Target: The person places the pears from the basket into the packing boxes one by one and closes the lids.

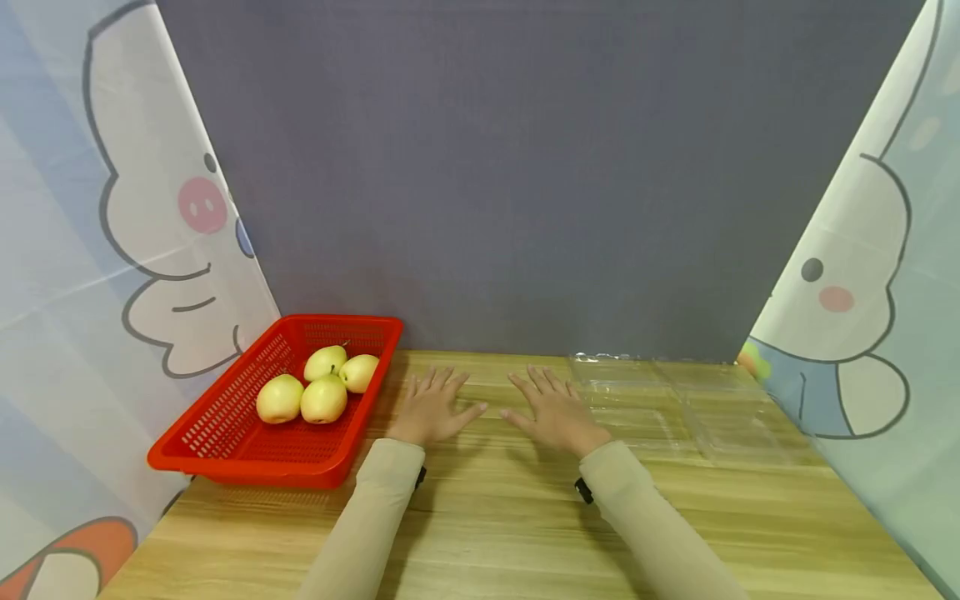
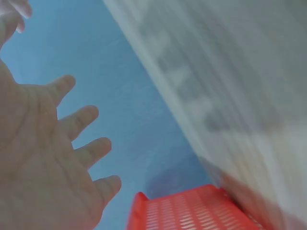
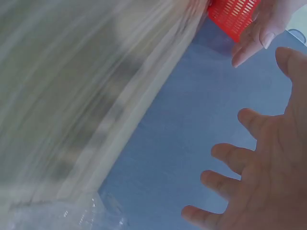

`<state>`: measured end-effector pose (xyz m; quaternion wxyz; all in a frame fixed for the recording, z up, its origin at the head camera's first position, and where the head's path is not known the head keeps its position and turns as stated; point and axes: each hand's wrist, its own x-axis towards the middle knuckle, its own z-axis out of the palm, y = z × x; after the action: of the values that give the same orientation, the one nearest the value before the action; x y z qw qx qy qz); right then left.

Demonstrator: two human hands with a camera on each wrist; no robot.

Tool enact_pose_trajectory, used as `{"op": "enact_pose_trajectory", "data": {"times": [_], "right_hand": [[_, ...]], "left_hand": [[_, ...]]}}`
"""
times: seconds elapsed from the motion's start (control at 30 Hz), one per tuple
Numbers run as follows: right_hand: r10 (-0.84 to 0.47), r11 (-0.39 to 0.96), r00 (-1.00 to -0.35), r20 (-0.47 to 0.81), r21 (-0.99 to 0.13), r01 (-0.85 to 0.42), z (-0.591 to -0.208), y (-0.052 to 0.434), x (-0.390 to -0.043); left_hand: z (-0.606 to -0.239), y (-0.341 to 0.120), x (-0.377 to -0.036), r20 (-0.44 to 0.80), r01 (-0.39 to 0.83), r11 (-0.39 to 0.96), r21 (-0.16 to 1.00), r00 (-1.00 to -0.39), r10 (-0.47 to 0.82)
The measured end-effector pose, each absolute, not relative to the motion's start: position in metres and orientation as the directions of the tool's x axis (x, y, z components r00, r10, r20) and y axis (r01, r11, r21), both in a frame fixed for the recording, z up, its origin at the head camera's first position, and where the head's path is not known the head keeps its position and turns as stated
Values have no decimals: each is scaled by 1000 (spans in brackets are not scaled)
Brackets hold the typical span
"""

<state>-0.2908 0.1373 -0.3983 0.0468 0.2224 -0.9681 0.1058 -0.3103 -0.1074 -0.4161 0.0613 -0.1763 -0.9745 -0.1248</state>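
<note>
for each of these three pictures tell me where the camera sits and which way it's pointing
Head: worn on the head, looking forward and down at the wooden table; both hands, left hand and right hand, lie flat with beige sleeves showing.
Left wrist: under the left wrist, looking past the spread fingers at the grey-blue backdrop.
Right wrist: under the right wrist, looking past its fingers; the clear plastic tray shows at the bottom.
Shared: the red plastic mesh basket appears in all three.
</note>
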Motion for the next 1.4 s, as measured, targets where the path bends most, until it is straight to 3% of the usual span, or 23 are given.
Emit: {"op": "enact_pose_trajectory", "data": {"times": [0.73,1.4], "right_hand": [[-421,855,-872,250,-211,-474,-388,185,-280],[-373,891,-853,365,-113,-439,-395,243,-274]], "left_hand": [[-395,-83,-301,190,475,865,161,-875,445],[-396,-51,-298,186,560,818,132,-825,534]]}}
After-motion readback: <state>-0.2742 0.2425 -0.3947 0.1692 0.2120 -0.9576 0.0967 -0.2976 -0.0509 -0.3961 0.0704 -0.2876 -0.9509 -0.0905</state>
